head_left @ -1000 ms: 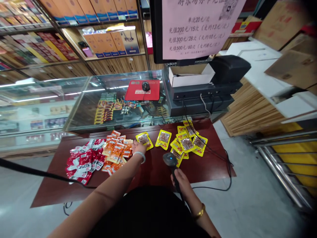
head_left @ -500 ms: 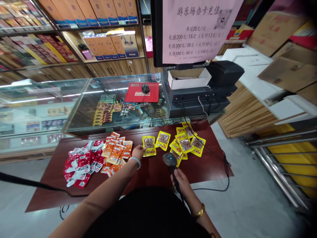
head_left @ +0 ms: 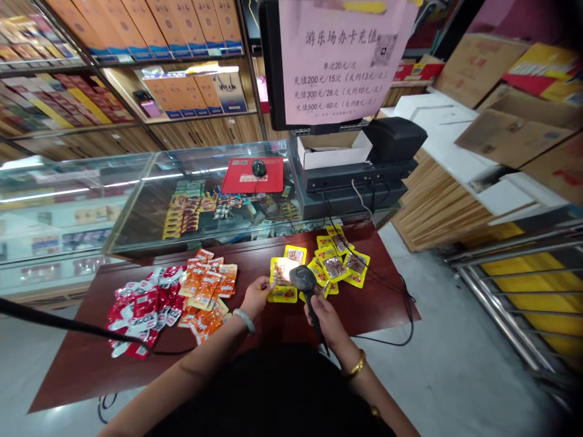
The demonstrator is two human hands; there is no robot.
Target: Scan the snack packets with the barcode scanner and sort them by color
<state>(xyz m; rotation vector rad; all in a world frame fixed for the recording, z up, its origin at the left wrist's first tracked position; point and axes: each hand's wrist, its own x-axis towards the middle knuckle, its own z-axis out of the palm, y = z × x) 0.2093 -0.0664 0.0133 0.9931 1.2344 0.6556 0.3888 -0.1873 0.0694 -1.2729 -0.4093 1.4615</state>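
Note:
My left hand (head_left: 256,296) pinches the left edge of a yellow snack packet (head_left: 283,292) above the dark red table. Bright light from the barcode scanner falls on the packet's clear window. My right hand (head_left: 326,314) is wrapped round the handle of the black barcode scanner (head_left: 302,278), whose head is close to the packet's right side. Another yellow packet (head_left: 296,254) lies just behind, partly covered. To the right is a loose pile of yellow packets (head_left: 334,267). Left of my left hand lie orange packets (head_left: 207,290), and beyond them red and white packets (head_left: 144,306).
A glass display counter (head_left: 200,233) borders the table's far side, with a red mouse pad (head_left: 232,176) and mouse (head_left: 259,168) on top. A monitor with a pink sign (head_left: 337,73) stands behind. A black cable (head_left: 412,303) loops over the table's right edge; another dark strap (head_left: 68,325) crosses at left.
My left hand has moved the yellow packet rightward and nearer, partly over the other single packet. The scanner has come close to it, and its light now shines on the packet. The view has shifted slightly.

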